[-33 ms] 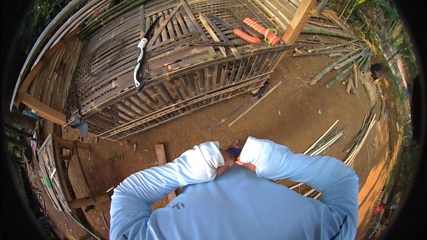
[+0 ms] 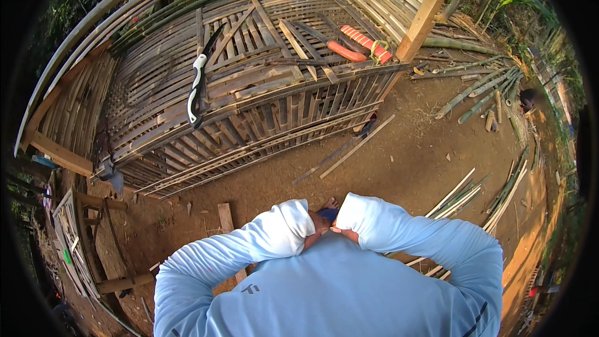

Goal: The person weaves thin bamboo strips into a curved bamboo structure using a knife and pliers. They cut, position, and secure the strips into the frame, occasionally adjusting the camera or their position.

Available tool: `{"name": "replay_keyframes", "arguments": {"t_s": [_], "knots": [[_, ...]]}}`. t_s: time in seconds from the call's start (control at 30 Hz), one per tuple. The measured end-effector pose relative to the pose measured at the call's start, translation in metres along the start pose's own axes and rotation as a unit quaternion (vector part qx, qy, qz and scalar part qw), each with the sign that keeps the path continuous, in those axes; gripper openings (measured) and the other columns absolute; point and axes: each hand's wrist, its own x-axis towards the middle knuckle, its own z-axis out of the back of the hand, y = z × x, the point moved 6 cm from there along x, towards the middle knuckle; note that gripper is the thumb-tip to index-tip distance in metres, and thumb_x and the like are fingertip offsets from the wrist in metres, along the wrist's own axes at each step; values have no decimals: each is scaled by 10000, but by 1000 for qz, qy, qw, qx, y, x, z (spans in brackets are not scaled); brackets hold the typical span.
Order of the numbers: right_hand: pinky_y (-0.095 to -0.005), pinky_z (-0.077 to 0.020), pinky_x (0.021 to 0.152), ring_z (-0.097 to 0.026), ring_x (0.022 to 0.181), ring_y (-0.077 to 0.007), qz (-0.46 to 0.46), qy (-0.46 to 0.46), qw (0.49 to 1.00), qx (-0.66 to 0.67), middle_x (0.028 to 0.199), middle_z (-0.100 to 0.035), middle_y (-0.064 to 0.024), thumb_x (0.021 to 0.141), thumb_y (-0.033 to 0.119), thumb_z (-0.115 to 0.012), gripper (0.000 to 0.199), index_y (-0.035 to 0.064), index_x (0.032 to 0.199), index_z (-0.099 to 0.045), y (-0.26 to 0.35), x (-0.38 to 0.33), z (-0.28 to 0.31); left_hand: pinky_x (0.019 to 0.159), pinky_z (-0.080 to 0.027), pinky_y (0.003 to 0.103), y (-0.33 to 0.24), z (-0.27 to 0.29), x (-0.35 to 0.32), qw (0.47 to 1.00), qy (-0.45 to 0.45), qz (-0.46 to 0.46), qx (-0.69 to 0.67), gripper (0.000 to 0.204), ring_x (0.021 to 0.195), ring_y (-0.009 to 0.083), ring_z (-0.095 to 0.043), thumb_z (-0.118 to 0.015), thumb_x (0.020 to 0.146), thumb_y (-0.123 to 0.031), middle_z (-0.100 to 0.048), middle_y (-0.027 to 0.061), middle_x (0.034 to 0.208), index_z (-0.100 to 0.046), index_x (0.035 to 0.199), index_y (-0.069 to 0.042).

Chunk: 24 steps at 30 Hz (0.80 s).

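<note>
My left hand (image 2: 319, 226) and my right hand (image 2: 345, 233) are close together at my waist, against the lower front of my light blue shirt (image 2: 337, 274). Cuffs and cloth cover most of both hands, and their fingers are largely hidden, so I cannot tell what they hold. Beyond them stands a slatted bamboo bench (image 2: 165, 103). On its seat lie a saw (image 2: 197, 84) with a white and black handle, a tool with an orange handle (image 2: 347, 51), and a red-orange striped piece (image 2: 367, 40) with a yellow tie.
Loose bamboo strips (image 2: 301, 50) lie on the bench. Cut green bamboo poles (image 2: 483, 92) and split strips (image 2: 458, 196) are on the dirt ground to the right. A wooden board (image 2: 225, 216) lies near my left arm, and a low wooden frame (image 2: 93, 237) stands farther left.
</note>
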Motion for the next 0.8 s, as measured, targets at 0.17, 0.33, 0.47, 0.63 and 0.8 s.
{"name": "replay_keyframes", "arguments": {"t_s": [0.17, 0.33, 0.47, 0.63, 0.8], "knots": [[-425, -490, 755, -593, 823, -358, -4, 25, 999, 23, 906, -586, -154, 938, 225, -568, 178, 62, 935, -639, 1, -1, -2, 685, -538, 367, -28, 20, 8, 983, 154, 96, 26, 222, 748, 298, -655, -518, 905, -163, -696, 102, 833, -693, 1031, -108], [-411, -490, 754, -589, 828, -343, -48, 31, 996, 62, 907, -588, -144, 934, 232, -577, 185, 60, 931, -644, -6, -5, -1, 693, -530, 358, -34, 29, 17, 975, 183, 99, 83, 249, 750, 277, -652, -504, 931, -201, -689, 102, 843, -677, 1077, -98], [-387, -484, 736, -585, 811, -308, -13, -56, 998, 30, 853, -611, -116, 914, 230, -614, 177, 63, 868, -651, -28, -7, 8, 744, -524, 360, 5, 26, -5, 990, 42, 107, -86, 256, 815, 297, -652, -511, 959, -234, -686, 133, 902, -672, 1077, -73], [-325, -476, 633, -585, 677, -202, -93, -185, 974, 93, 725, -595, -79, 887, 120, -647, 133, 34, 787, -629, -102, -43, 38, 778, -515, 336, 63, 28, -55, 966, -87, 205, -128, 212, 845, 223, -660, -574, 960, -218, -703, 89, 916, -681, 1089, -89], [-326, -435, 488, -512, 508, -176, -307, -398, 773, 387, 665, -565, -74, 864, 72, -660, 116, 37, 822, -557, -237, -110, 37, 715, -505, 374, 89, 16, -93, 953, -41, 289, -77, 210, 802, 273, -652, -571, 956, -214, -691, 130, 879, -682, 1085, -91]]}}
